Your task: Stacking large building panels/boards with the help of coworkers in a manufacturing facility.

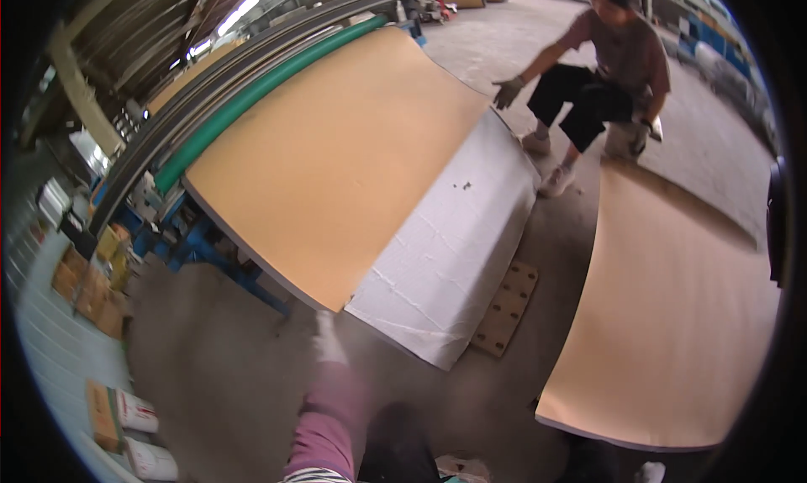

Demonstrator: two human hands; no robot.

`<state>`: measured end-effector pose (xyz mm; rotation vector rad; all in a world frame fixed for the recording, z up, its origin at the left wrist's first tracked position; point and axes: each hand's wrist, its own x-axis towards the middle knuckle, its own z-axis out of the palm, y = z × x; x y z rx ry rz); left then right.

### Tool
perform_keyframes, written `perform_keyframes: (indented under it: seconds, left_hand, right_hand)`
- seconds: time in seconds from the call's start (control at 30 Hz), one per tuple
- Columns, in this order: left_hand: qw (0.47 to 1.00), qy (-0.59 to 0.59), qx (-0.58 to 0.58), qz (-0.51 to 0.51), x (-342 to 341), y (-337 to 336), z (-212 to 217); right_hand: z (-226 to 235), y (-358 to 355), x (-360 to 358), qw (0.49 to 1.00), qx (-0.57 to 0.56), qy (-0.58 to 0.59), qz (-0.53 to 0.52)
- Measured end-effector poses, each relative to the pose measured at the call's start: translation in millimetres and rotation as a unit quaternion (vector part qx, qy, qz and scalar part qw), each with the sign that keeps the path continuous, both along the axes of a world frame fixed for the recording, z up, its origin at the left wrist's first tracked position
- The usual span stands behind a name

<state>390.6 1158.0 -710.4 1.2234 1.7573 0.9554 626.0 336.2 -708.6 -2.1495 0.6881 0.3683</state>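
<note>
My left hand, in a whitish glove below a mauve sleeve, reaches up to the near corner of a large tan sheet. Its fingertips meet the sheet's edge, but they are blurred and partly hidden, so their grip is unclear. Under and beside the tan sheet lies a wrinkled whitish-grey sheet, its surface sloping down at the right. My right hand is not recognisable in view; a small white shape at the lower edge could be a glove or a shoe.
A machine with a green roller runs along the tan sheet's far left side. Across from me a gloved person crouches near another curved tan sheet. A board with holes lies on the floor. White tubs stand lower left.
</note>
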Motion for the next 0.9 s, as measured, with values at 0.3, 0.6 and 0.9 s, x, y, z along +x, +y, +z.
perform_keyframes:
  seconds: [0.3, 0.6, 0.9]
  left_hand:
    - [0.932, -0.356, -0.056, -0.047, -60, 110, -15]
    - [0.786, 0.115, 0.065, -0.604, -19, 44, 79]
    - [0.767, -0.27, 0.061, -0.579, 22, -77, 244]
  right_hand:
    - [122, 133, -28, 0.995, 0.092, 0.025, 0.006]
    - [156, 220, -58, 0.989, 0.133, 0.024, 0.064]
    - [165, 249, -86, 0.846, 0.066, -0.249, 0.468]
